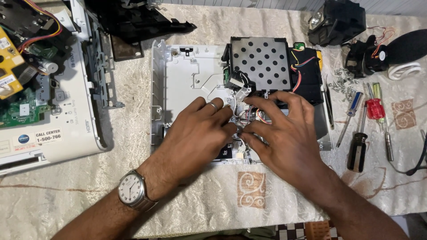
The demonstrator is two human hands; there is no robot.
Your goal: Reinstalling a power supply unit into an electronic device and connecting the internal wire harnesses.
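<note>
Your left hand [198, 133] and right hand [278, 131] meet fingertip to fingertip, both pinched on the small bundle of thin coloured wires [242, 122] inside the open white plastic device shell [187, 75] at table centre, just below its perforated grey metal plate [262, 62]. Screwdrivers with red and black handles [367, 120] lie right, well apart.
</note>
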